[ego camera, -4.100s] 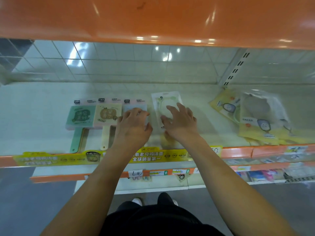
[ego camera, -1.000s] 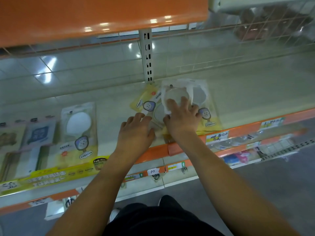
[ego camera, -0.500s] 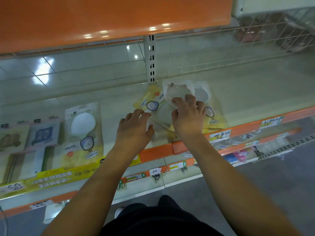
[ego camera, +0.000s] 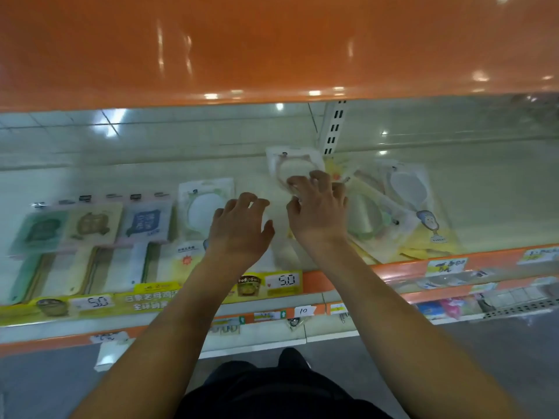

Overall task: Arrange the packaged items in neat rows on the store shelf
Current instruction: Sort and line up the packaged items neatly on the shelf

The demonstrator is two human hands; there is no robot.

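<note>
At the far left of the shelf point(ego camera: 90, 182) three flat carded packs lie side by side in a row: a green pack point(ego camera: 40, 232), a tan pack point(ego camera: 92, 225) touching it, and a blue-labelled pack point(ego camera: 145, 222) next along. To their right lies a clear pouch point(ego camera: 202, 207) with a white round shape inside and a yellow lower panel, its right edge partly covered by the left hand point(ego camera: 239, 229). That hand hovers over the bare strip of shelf between the pouches with its fingers spread and gently bent, holding nothing. Below it, along the orange shelf lip, runs a yellow price strip point(ego camera: 151, 297) carrying tags marked 5.0.

Just right of the left hand, the right hand point(ego camera: 316, 207) has its fingertips bent down onto a pale pouch point(ego camera: 290, 164), which sits tilted near the back of the shelf; the picture is smeared here, so whether the fingers pinch it or only press on it is hard to say, though they look curled over its lower edge. Right of that hand a loose pile of pouches point(ego camera: 402, 207) overlaps at odd angles, yellow-backed, reaching the shelf's front lip. A slotted upright point(ego camera: 332, 131) stands behind, and an orange upper shelf point(ego camera: 272, 46) hangs overhead.
</note>
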